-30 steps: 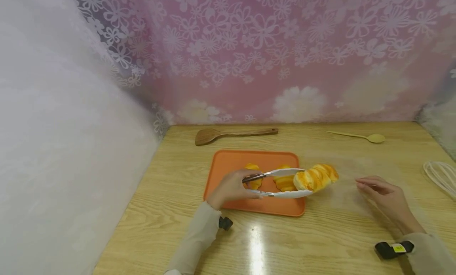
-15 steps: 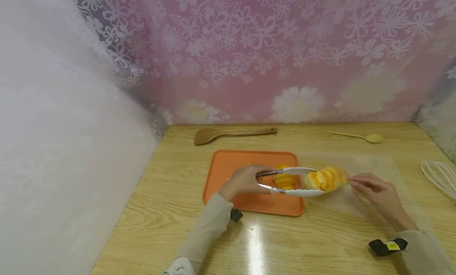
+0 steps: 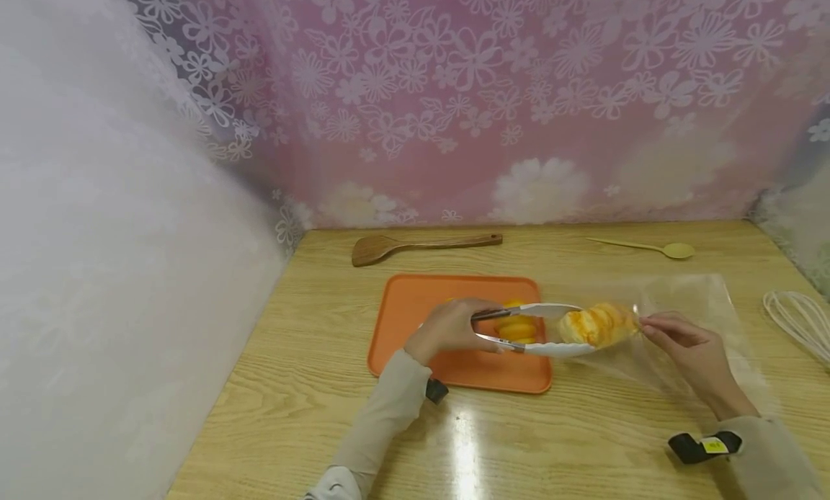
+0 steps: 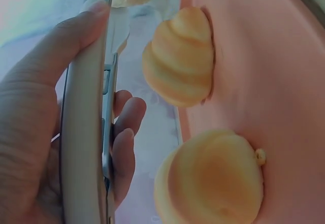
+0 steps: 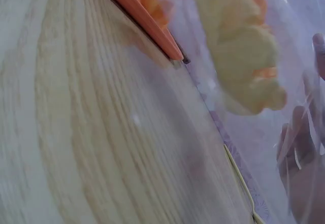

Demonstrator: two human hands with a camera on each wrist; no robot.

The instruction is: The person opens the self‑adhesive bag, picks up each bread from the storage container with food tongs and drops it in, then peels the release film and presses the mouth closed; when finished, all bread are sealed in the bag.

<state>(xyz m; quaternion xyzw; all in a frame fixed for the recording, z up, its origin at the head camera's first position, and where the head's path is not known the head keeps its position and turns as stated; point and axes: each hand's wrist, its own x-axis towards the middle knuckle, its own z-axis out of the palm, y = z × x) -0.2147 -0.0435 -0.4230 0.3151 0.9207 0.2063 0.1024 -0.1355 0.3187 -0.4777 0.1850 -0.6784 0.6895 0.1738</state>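
Note:
My left hand grips a pair of tongs with metal handles and white tips. Between the tips lies a golden bread roll, ridged like a croissant. At the roll's right end, my right hand pinches a clear plastic bag. Its film overlaps the roll in the right wrist view. Below the tongs is an orange tray. Two more rolls sit on it, a ridged one and a rounder one; my left hand mostly hides the rounder one in the head view.
A wooden spatula lies behind the tray. Further right are a yellowish spoon and, at the right edge, a pale whisk. A flowered pink curtain backs the wooden table.
My left hand has carried the tongs and the roll to the right. My right hand has come left to the roll's end, and the bag's film has lifted up around there.

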